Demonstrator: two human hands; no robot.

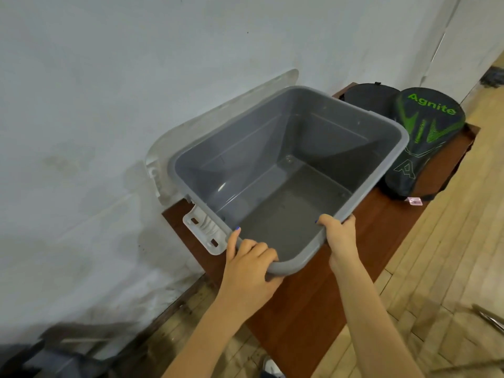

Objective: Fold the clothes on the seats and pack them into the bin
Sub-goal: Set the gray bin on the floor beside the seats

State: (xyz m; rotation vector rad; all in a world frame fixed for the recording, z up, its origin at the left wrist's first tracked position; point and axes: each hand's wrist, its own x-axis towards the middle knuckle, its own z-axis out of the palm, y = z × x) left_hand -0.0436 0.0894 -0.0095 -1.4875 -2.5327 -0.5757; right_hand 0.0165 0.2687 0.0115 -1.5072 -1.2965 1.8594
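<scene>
A grey plastic bin (379,170) stands on a brown bench, tipped toward me, and its inside holds nothing. My left hand (249,261) grips the near corner of the rim, fingers curled over the edge. My right hand (341,236) grips the near right part of the rim, thumb inside. A white latch (204,230) sticks out from the bin's left side. No clothes are in view.
A clear lid (191,126) leans on the white wall behind the bin. Two dark racket covers, one with green print (428,137) and one plain black (368,99), lie on the brown bench (300,309) beyond it. Wooden floor (450,255) spreads to the right.
</scene>
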